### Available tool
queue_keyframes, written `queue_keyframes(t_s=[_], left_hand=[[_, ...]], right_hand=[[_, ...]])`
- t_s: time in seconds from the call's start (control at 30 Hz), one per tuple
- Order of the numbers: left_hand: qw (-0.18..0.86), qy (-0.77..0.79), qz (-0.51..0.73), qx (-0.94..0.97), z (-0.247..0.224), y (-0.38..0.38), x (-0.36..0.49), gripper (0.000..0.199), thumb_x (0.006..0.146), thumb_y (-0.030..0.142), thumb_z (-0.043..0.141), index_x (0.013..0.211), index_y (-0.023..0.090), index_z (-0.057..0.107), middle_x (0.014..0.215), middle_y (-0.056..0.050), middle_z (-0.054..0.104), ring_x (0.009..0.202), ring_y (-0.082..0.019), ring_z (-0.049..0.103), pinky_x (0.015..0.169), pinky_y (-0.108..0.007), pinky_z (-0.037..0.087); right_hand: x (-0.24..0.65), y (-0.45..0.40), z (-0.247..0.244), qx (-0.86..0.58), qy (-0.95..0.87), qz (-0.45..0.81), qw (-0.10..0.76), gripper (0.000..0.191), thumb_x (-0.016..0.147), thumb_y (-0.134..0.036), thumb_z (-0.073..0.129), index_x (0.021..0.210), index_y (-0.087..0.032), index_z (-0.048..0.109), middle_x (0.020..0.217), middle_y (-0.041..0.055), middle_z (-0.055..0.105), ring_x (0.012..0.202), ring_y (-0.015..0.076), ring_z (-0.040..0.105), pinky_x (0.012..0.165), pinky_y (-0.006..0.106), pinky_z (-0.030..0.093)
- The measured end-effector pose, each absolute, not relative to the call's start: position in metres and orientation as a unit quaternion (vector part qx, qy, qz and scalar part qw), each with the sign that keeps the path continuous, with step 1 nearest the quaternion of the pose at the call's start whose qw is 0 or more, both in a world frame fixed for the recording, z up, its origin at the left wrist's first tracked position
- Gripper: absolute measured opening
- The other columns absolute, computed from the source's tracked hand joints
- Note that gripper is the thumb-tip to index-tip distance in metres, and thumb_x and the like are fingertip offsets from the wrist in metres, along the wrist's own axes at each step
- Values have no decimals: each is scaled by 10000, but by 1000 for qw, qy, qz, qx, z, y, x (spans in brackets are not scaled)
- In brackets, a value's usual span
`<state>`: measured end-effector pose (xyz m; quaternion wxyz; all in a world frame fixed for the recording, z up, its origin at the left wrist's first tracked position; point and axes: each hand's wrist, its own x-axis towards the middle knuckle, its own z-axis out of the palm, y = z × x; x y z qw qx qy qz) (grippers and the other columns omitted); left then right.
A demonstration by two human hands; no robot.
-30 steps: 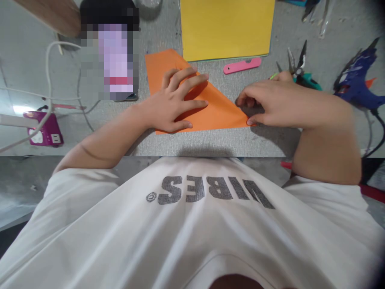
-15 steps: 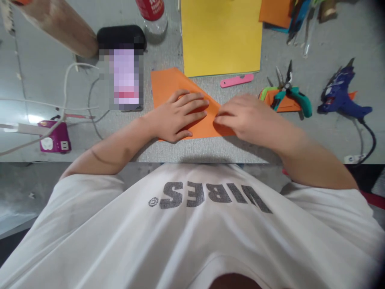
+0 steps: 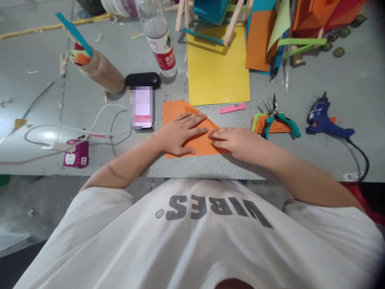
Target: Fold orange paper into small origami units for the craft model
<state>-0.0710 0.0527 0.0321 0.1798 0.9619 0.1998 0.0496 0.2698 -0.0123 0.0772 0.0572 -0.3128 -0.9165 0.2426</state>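
An orange sheet of paper (image 3: 173,110) lies near the table's front edge, with a diagonal fold running down its right side. Flat on its middle rests my left hand (image 3: 183,134), fingers spread. My right hand (image 3: 233,142) presses its fingertips on the paper's right part, by the fold; its fingers lie close together and fairly straight, and they grip nothing. Just beyond the sheet are a pink cutter (image 3: 232,108) and yellow paper (image 3: 218,76).
To the right lie pliers (image 3: 281,116) on small coloured papers and a blue glue gun (image 3: 327,118). On the left are a phone (image 3: 142,106), a bottle (image 3: 162,50), a purple adapter (image 3: 76,153) and white cables. Paper-and-stick models (image 3: 215,12) stand at the back.
The head view has tilted up, showing more of the table's back. My right fingers, bent at the fold before, now lie flatter on the paper. My left hand remains spread on it.
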Motion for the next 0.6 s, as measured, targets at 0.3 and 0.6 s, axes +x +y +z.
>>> queue_keyframes(t_s=[0.3, 0.6], left_hand=[[134, 315, 15, 939, 35, 56, -74, 1198, 1041, 969, 703, 1956, 244, 433, 2086, -222, 204, 1950, -514, 235, 1579, -720, 182], [139, 325, -4, 935, 44, 58, -74, 1168, 1067, 883, 724, 1960, 201, 403, 2077, -207, 261, 1948, -511, 239, 1570, -699, 211]], right_hand=[[268, -10, 77, -314, -927, 207, -7, 584, 1069, 41, 543, 1439, -241, 897, 1760, 117, 762, 1629, 393, 737, 1153, 535, 681], [269, -8, 77, -302, -933, 197, 0, 444, 1122, -48, 593, 1374, -245, 901, 1741, 123, 774, 1602, 379, 737, 1142, 517, 677]])
